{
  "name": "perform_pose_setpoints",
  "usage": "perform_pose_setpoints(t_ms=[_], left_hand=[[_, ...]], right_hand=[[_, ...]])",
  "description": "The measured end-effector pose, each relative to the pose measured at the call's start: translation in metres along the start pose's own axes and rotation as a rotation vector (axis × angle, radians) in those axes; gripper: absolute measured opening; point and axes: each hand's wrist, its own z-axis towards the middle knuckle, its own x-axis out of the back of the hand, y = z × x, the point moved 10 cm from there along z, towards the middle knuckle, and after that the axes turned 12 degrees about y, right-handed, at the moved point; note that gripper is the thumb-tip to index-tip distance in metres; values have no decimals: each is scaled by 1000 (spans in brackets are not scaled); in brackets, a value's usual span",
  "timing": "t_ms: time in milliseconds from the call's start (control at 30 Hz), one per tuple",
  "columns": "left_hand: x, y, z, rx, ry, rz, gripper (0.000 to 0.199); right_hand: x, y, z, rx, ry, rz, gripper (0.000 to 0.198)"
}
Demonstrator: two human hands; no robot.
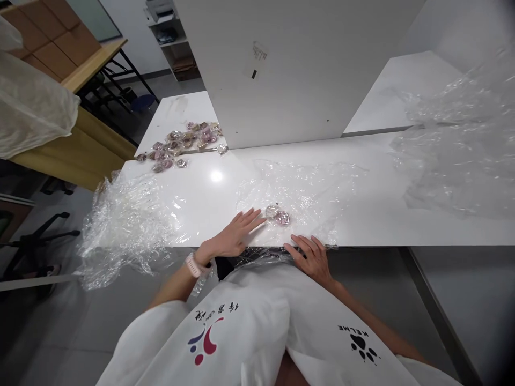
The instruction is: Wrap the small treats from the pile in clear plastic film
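Observation:
A small pinkish round item (278, 215) lies under or on a sheet of clear plastic film (300, 198) spread on the white table (374, 177). My left hand (235, 236) lies flat on the film, fingers spread, its fingertips just left of the item. My right hand (310, 258) rests palm down at the table's near edge, pressing the film's hem below and right of the item. Neither hand grips anything.
A heap of several wrapped pinkish items (179, 143) lies at the far left of the table. Crumpled plastic film (124, 225) hangs off the left edge, and more film (458, 139) piles at the right. A white upright panel (298, 69) stands behind the table.

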Motion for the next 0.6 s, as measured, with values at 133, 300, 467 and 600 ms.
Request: perform_pose_setpoints(t_ms=[133, 300, 467, 600], left_hand=[[-8, -15, -60, 68, 26, 195, 90], [5, -3, -61, 78, 433, 78, 34], [57, -39, 6, 287, 671, -310, 19], [81, -79, 81, 433, 667, -23, 21]], right_hand=[[0, -7, 19, -58, 61, 104, 33], [12, 15, 56, -200, -6, 335, 12], [-11, 83, 80, -610, -220, 477, 29], [-48, 137, 79, -841, -374, 283, 32]])
